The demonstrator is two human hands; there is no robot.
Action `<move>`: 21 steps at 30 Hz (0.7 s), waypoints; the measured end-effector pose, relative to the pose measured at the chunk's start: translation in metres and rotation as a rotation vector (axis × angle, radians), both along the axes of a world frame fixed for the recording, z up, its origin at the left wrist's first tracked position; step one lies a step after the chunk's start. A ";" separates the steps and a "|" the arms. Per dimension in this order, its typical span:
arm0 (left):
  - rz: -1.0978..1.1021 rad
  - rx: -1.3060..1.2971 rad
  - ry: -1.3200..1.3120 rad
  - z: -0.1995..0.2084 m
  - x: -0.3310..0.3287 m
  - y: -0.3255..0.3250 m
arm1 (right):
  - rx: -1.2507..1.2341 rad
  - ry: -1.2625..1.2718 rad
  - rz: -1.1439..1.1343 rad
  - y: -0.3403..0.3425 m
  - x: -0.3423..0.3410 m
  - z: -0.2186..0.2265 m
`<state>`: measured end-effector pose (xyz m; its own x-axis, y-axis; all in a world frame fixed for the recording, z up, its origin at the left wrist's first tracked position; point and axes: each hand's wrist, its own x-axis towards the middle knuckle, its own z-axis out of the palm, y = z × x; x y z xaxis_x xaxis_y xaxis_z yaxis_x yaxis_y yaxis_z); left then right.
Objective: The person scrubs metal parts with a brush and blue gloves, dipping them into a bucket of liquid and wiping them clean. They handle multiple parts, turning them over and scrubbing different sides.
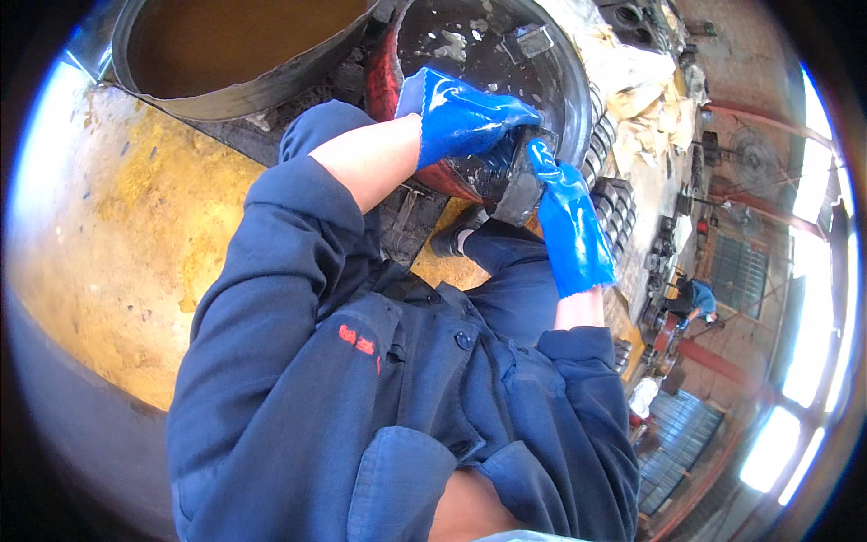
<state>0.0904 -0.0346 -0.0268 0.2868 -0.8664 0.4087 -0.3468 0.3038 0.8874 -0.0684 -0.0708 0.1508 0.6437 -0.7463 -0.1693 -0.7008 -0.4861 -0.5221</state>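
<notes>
Both my hands wear long blue rubber gloves and meet at the near right rim of a red drum with a black inside. Between them is a dark grey, wet-looking blocky piece, tilted over the rim. My left hand is closed on its upper end, fingertips curled over it. From the right, my right hand grips its side with the thumb up along the edge. The gloves hide much of the piece, so I cannot tell its exact kind. Another grey blocky piece shows at the drum's far right side.
A large round tub of brown liquid stands at the far left. Stacked black ribbed parts sit just right of the drum, with crumpled pale sheeting beyond. Yellow-stained floor lies left. A person in blue works far right.
</notes>
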 end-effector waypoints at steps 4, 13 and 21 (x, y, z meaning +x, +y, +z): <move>0.060 -0.066 -0.145 0.004 0.001 0.001 | -0.006 0.004 -0.026 0.000 -0.004 0.001; 0.144 -0.032 -0.290 0.004 0.005 0.006 | -0.003 0.003 -0.031 0.003 -0.003 0.000; -0.064 -0.009 -0.011 0.005 0.002 -0.002 | -0.019 0.006 -0.053 0.007 -0.006 0.000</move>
<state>0.0928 -0.0368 -0.0219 0.2266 -0.8789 0.4197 -0.3366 0.3337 0.8805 -0.0745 -0.0639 0.1508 0.6021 -0.7824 -0.1589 -0.7291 -0.4577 -0.5088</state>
